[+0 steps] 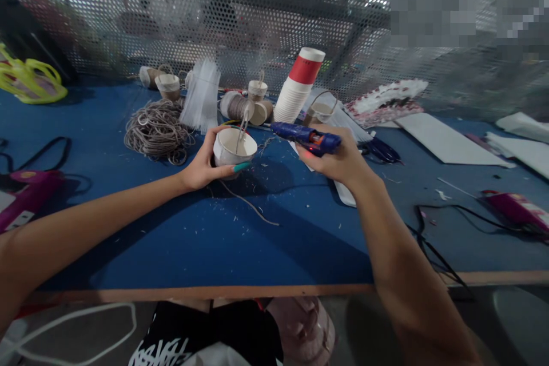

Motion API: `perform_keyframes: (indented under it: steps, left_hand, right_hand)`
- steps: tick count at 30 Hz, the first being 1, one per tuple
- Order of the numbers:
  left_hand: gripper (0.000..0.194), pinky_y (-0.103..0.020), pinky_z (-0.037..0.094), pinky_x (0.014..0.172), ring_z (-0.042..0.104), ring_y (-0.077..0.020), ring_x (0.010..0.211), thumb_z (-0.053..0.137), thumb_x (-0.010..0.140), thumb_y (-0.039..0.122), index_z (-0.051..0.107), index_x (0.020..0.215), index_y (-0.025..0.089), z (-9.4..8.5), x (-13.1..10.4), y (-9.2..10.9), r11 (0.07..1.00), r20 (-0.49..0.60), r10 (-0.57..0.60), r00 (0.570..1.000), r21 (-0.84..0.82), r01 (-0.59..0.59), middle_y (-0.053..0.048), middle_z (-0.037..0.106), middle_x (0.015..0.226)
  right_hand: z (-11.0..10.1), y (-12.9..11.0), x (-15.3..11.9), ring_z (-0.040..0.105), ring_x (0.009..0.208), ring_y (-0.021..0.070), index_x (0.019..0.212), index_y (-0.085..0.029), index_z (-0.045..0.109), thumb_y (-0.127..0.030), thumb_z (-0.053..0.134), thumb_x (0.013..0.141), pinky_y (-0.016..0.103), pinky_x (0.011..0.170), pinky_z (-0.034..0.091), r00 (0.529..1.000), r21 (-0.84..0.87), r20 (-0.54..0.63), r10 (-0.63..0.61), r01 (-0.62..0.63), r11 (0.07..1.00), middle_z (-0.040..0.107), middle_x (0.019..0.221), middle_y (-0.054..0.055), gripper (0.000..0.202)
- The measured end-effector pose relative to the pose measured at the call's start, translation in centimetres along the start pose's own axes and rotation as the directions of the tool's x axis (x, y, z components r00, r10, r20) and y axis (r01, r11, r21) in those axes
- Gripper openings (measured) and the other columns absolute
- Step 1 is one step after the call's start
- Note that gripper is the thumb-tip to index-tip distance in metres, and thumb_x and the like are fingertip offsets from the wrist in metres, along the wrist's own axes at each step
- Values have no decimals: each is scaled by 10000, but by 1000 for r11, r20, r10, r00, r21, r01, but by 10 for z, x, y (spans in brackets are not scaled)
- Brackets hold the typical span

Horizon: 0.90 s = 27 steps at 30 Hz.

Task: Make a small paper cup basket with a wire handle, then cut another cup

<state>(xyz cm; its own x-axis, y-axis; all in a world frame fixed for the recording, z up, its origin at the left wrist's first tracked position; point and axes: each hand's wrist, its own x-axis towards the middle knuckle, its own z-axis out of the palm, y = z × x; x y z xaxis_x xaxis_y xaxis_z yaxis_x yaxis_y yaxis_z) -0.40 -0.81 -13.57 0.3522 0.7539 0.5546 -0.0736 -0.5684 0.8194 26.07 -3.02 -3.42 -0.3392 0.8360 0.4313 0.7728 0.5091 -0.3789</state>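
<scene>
My left hand point(203, 161) is wrapped round a white paper cup point(229, 151) that tilts slightly over the table. A cord loop point(243, 128) rises from inside the cup, and a loose cord end point(253, 210) trails on the blue surface below it. To the right, my right hand point(338, 157) grips a dark blue glue gun point(306, 136) with a small red light. The gun's nozzle points left towards the cup without touching it. Some fingers of my right hand are hidden behind the gun.
Behind my hands are a cord bundle point(156, 130), clear glue sticks point(201, 94), a tall cup stack point(300, 83) and small cord-wrapped cups point(168, 86). White boards point(450, 138) and a purple device point(517, 209) with black cable lie right. A mesh panel point(257, 11) stands behind.
</scene>
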Motion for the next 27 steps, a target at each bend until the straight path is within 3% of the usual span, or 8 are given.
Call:
perform_keyframes:
  steps: [2,5,11,15,19,22,25,27]
  left_hand:
    - [804,-485,362,1071,477,-286,1188,794,656,437,312,1272,252,1,1,-2,999,-87,4,996,54,0,-104,459,1263]
    - [817,-476,352,1080,460,-279,1202,792,656,461,298,1274,257,1,2,-4,997,-165,-14,986,78,27,-94,446,1260]
    - [779,-457,387,1050,484,-286,1171,785,649,498,356,1251,251,-3,0,-9,1000,-63,-16,998,3,16,-98,501,1227]
    - [757,-429,410,1015,499,-282,1154,782,647,500,393,1243,243,-5,-1,-10,998,-38,-18,999,-57,15,-97,527,1220]
    - [741,-414,433,982,519,-272,1123,778,639,520,417,1222,238,-4,0,-6,992,13,-56,998,-112,57,-87,545,1184]
    - [740,-424,422,1012,507,-277,1152,802,626,475,414,1211,240,-4,0,-2,994,51,-56,997,-89,61,-90,530,1214]
    - [758,-441,408,1033,501,-288,1174,809,623,442,396,1227,240,-6,0,2,993,90,-78,993,-77,85,-95,517,1237]
    - [771,-448,410,1027,510,-294,1164,808,617,446,394,1232,236,-6,0,5,989,129,-109,986,-88,120,-99,518,1231]
  right_hand:
    - [5,2,2,520,677,183,686,-228,448,-365,614,734,332,662,403,1000,-85,-9,-21,20,996,536,704,22,220]
    - [15,6,3,539,713,210,756,-222,459,-476,660,733,346,651,413,997,-186,2,75,-73,980,536,757,42,325]
    - [31,13,0,587,800,268,1021,-197,467,-569,758,616,382,652,454,956,-209,179,234,-195,958,580,943,95,622]
    - [39,12,-3,592,846,267,1144,-185,399,-557,812,510,395,693,484,912,-45,339,231,-229,972,568,1022,107,843]
    - [42,15,-4,574,883,262,1202,-202,346,-551,849,421,402,739,486,888,30,402,223,-257,966,529,1079,110,992]
    - [37,15,-3,558,865,246,1119,-198,391,-594,819,490,389,737,474,918,14,311,245,-263,965,519,1040,103,858]
    - [30,11,0,530,770,199,939,-224,429,-600,650,740,346,688,440,974,22,99,204,-207,978,519,870,47,479]
    - [27,6,1,495,689,165,811,-239,406,-552,539,848,314,651,403,991,50,-13,137,-136,989,481,734,4,342]
